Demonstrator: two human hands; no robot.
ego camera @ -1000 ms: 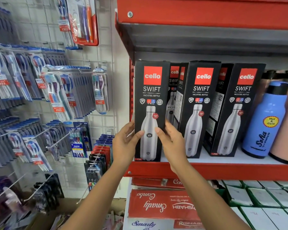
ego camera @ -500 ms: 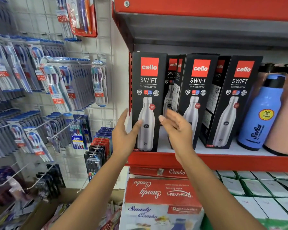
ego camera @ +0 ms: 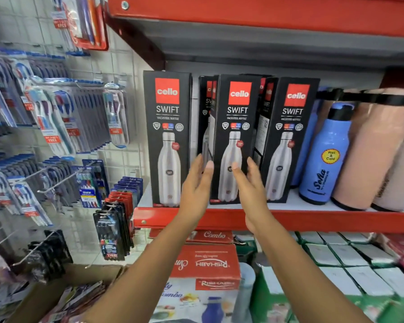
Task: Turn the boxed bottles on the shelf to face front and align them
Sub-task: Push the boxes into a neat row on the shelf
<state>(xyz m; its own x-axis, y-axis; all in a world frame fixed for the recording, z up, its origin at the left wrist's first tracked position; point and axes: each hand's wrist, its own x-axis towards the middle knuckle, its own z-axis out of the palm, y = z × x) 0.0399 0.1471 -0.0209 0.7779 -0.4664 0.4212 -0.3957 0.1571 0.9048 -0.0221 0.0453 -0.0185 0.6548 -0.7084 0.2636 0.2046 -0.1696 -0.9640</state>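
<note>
Red metal shelf [ego camera: 336, 221], white deck: carrying three tall black cardboard bottle boxes marked "cello SWIFT", each printed with a steel bottle, all standing upright along the front edge.

Left box [ego camera: 167, 138]: sitting at the shelf's left end, face squarely forward.

Middle box [ego camera: 236, 136]: standing slightly turned, a side panel showing on its left; a gap is separating it from the left box, with further black boxes [ego camera: 207, 117] showing behind.

Right box [ego camera: 289, 138]: standing just beside the middle one, likewise a little angled.

Left hand [ego camera: 196, 190]: reaching up at the middle box's lower left edge, fingers spread and straight, gripping nothing; whether the tips are touching cannot be told.

Right hand [ego camera: 252, 190]: reaching in front of the middle box's lower right, fingers open, holding nothing.

Blue plastic flask [ego camera: 324, 155] with black cap and yellow "Hot & Cold" sticker: standing right of the boxes, next to peach-coloured jugs [ego camera: 373, 155].

Toothbrush packs [ego camera: 56, 117]: hanging on a wire grid left of the shelf.
</note>
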